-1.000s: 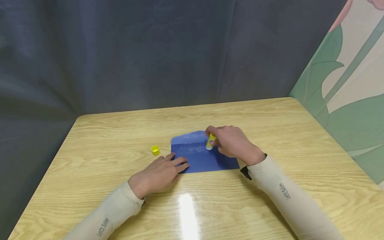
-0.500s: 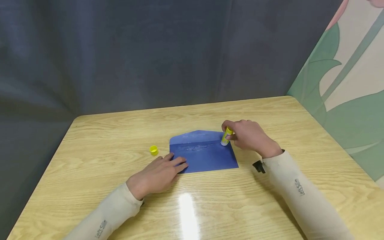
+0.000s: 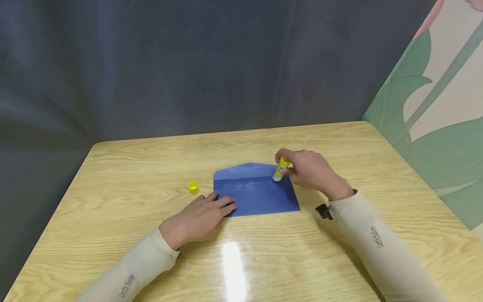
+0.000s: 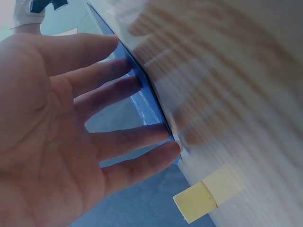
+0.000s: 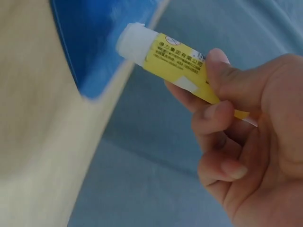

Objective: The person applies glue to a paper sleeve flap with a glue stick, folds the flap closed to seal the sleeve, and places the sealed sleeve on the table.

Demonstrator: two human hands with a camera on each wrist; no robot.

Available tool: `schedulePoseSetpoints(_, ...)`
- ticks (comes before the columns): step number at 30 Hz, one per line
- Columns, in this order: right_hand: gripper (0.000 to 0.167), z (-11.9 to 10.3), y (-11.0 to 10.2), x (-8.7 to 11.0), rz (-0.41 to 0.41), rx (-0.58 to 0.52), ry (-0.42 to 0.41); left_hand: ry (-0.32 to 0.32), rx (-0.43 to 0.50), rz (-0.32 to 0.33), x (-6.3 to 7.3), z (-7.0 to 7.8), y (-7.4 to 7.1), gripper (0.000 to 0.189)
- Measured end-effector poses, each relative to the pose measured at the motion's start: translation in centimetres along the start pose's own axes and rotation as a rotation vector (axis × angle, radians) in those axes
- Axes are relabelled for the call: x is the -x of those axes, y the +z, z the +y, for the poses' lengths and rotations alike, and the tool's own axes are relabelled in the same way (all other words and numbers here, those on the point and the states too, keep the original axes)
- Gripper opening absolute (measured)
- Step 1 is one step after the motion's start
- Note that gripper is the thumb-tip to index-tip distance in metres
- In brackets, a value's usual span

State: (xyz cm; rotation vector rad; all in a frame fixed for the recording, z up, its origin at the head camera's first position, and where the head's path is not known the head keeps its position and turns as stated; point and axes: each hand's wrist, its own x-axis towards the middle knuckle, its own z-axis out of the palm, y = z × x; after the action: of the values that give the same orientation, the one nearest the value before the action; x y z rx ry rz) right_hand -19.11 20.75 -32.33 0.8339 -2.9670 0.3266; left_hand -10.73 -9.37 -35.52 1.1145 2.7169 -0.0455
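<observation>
A blue envelope (image 3: pixel 260 199) lies on the table with its pointed flap (image 3: pixel 245 170) unfolded toward the back. Whitish glue smears show along the fold. My left hand (image 3: pixel 201 218) rests its spread fingers on the envelope's left front corner; the left wrist view shows those fingers (image 4: pixel 128 137) fairly straight. Between thumb and curled fingers, my right hand (image 3: pixel 313 172) grips a yellow glue stick (image 5: pixel 177 66), tilted with its white end down at the right part of the fold. The yellow cap (image 3: pixel 193 187) sits apart on the table, left of the envelope.
The wood-grain table (image 3: pixel 151 163) reaches back to a dark curtain (image 3: pixel 188 71). At the right stands a panel with a leaf and flower pattern (image 3: pixel 445 126). A bright reflection lies on the tabletop near the front.
My right hand has moved the glue stick rightward along the fold toward the right edge, then slightly back left. My left hand, the envelope and the cap have stayed in place.
</observation>
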Motion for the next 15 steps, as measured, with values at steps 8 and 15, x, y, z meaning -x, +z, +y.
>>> schedulePoseSetpoints(8,0.025,-3.2,2.5,-1.2,0.007,-0.047,-0.07,0.002,-0.003,-0.008,-0.1,0.1,-0.3,0.045)
schedulePoseSetpoints(15,0.026,-5.5,3.8,-2.6,0.027,-0.115,-0.16,0.015,0.003,0.007,-0.2,0.0,-0.3,0.046)
